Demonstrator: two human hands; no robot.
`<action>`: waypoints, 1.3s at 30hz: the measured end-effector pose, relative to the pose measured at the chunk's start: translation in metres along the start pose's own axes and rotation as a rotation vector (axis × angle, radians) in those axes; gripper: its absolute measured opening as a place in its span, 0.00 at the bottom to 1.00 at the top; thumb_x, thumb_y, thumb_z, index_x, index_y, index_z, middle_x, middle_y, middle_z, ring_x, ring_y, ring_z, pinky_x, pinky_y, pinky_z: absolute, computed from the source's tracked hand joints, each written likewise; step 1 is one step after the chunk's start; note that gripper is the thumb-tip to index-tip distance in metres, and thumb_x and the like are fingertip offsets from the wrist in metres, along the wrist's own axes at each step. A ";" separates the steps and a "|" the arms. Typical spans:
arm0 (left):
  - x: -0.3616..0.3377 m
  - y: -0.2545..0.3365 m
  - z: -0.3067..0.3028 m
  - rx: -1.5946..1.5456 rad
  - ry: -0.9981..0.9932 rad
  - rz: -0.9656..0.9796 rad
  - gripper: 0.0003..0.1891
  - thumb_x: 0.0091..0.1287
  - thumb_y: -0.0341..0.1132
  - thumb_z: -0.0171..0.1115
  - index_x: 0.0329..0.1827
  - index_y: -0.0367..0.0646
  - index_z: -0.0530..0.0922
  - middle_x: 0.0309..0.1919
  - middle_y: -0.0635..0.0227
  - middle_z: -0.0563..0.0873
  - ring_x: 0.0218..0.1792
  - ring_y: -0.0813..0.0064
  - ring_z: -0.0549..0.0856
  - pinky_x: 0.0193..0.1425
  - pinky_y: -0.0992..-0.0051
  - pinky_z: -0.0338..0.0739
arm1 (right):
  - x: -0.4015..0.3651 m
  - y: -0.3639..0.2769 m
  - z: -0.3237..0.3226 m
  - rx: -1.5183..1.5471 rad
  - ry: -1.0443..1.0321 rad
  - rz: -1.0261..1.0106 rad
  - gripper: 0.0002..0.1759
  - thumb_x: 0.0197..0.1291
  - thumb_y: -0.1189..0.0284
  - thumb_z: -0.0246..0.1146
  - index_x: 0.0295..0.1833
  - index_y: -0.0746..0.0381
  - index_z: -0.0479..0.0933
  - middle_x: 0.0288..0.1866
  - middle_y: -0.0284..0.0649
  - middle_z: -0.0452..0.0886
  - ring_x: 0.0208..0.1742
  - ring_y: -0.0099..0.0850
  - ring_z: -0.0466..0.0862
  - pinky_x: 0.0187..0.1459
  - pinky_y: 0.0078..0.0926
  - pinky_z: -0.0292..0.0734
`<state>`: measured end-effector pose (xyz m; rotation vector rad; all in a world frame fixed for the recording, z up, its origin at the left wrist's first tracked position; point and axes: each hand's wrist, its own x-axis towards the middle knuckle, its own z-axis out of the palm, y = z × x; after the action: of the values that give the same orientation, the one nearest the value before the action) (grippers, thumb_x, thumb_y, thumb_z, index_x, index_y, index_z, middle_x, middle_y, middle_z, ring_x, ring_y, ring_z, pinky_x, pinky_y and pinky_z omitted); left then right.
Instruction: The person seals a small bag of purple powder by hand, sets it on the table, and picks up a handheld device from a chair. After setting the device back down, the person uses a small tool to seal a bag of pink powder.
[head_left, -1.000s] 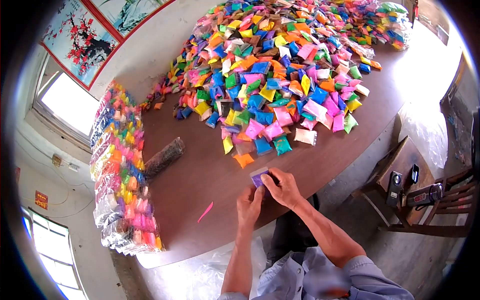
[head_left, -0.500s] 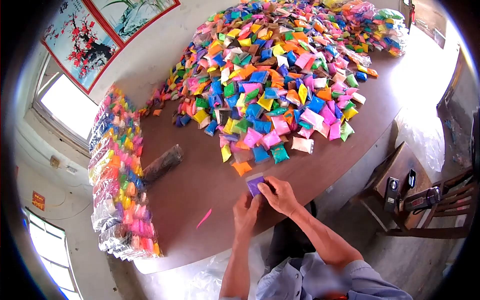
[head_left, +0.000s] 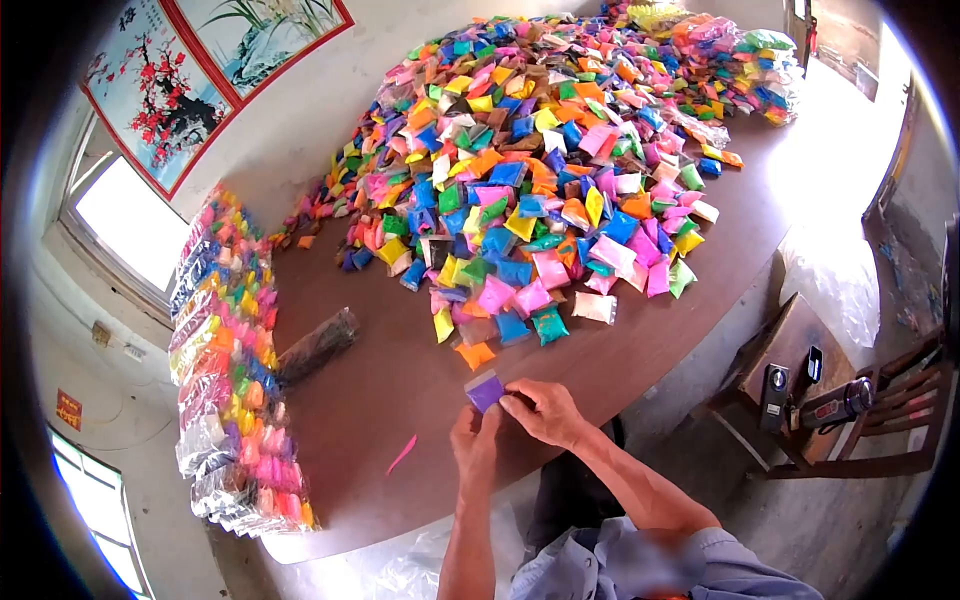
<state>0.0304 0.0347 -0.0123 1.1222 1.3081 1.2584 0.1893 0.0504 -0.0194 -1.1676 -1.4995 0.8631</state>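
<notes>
A small purple packet (head_left: pixel 485 391) with a clear top strip is held up above the brown table. My left hand (head_left: pixel 476 442) pinches its lower edge between thumb and fingers. At the packet's right edge, my right hand (head_left: pixel 546 412) has its thumb and fingers closed on the corner. Just beyond the hands lie an orange packet (head_left: pixel 475 356) and a teal packet (head_left: pixel 549 325), at the near edge of a large heap of colourful packets (head_left: pixel 530 190). To the left of my left hand is a thin pink strip (head_left: pixel 402 454).
Bundled packets in clear bags (head_left: pixel 235 370) line the table's left side, beside a dark wrapped bundle (head_left: pixel 318 345). More bagged packets (head_left: pixel 765 75) stand at the far right. A wooden stool (head_left: pixel 790 345) and a chair (head_left: pixel 910 410) are right of the brown table (head_left: pixel 640 345).
The purple packet has shifted left and slightly down with both hands, and tilted. My right hand has slid from the packet's face to its right edge. The view has tilted slightly.
</notes>
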 end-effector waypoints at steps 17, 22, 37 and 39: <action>0.001 -0.002 -0.004 0.089 -0.012 0.004 0.10 0.75 0.35 0.70 0.52 0.39 0.88 0.40 0.77 0.88 0.42 0.84 0.82 0.50 0.78 0.77 | -0.001 -0.004 -0.005 0.055 0.002 0.053 0.13 0.71 0.65 0.65 0.49 0.64 0.84 0.45 0.51 0.88 0.44 0.49 0.88 0.45 0.40 0.84; -0.002 0.000 -0.001 -0.001 -0.016 0.000 0.08 0.76 0.35 0.69 0.48 0.39 0.88 0.39 0.77 0.88 0.41 0.85 0.81 0.48 0.79 0.77 | 0.000 0.004 -0.005 0.010 -0.020 0.052 0.13 0.71 0.64 0.66 0.48 0.64 0.85 0.43 0.49 0.88 0.42 0.48 0.88 0.44 0.39 0.84; -0.005 0.006 0.000 0.037 0.068 0.011 0.10 0.78 0.37 0.66 0.45 0.38 0.86 0.35 0.78 0.85 0.39 0.86 0.78 0.45 0.78 0.75 | 0.001 0.000 -0.003 0.036 0.028 0.009 0.12 0.70 0.66 0.67 0.46 0.65 0.84 0.39 0.50 0.87 0.38 0.49 0.87 0.40 0.39 0.82; -0.004 0.000 0.000 0.029 0.088 0.009 0.12 0.79 0.38 0.66 0.46 0.37 0.86 0.35 0.78 0.85 0.39 0.85 0.78 0.45 0.78 0.74 | 0.001 -0.002 -0.003 0.053 0.027 0.022 0.12 0.69 0.66 0.67 0.46 0.65 0.84 0.39 0.50 0.87 0.38 0.49 0.87 0.40 0.39 0.82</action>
<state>0.0309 0.0311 -0.0125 1.1052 1.3920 1.3115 0.1918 0.0506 -0.0170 -1.1547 -1.4360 0.8928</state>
